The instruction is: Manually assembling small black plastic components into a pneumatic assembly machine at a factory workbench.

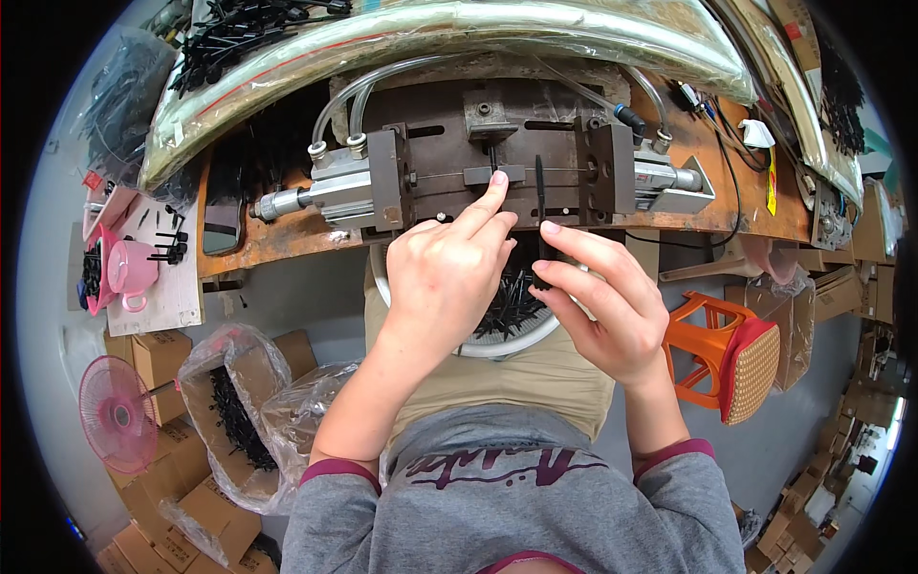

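Observation:
In my right hand [612,301] is a slim black rod-like part [540,191], pinched near its lower end by thumb and fingertips and pointing away from me. My left hand [445,263] has its index finger stretched out, the tip on a small dark block [512,175] at the middle of the metal fixture [440,115]. Its other fingers curl loosely beneath, and the thumb is hidden. A thin black piece runs from under that fingertip toward a bracket [490,120]. On my lap, partly covered by my hands, rests a white-rimmed basket [507,350] of black parts [512,306].
Pneumatic cylinders [344,191] [660,177] with clear hoses flank the fixture on the wooden bench [277,251]. Plastic-wrapped material [459,29] lies behind. A phone [223,225] and pink mug [132,273] are left; an orange stool [712,344] stands right. Cartons [206,517] and a pink fan [120,416] sit lower left.

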